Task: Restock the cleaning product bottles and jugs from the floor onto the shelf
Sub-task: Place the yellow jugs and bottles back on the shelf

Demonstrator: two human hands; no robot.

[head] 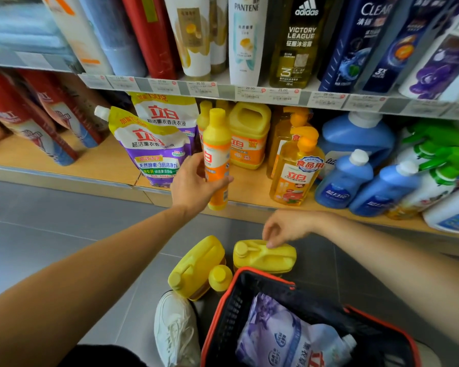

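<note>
Left hand [194,184] grips yellow bottle [216,144] at shelf [104,165] edge; right hand [286,226] loose, empty, fingertip touching jug [265,256] below shelf.

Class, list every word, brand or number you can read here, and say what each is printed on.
"PANTENE": white bottle, upper shelf.
"adidas VICTORY LEAGUE": amber bottle.
"CLEAR": blue bottle.
"3X": dark blue bottle.
"立白": purple pouch.
"食品用": pump bottle.
"白": yellow bottle in left hand.
"20.00", "25.00": price tags.
Other tags, fine print: too blurred.

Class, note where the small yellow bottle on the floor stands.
Head view, lower centre: the small yellow bottle stands between the left jug and the right jug, beside the basket's red rim.
</note>
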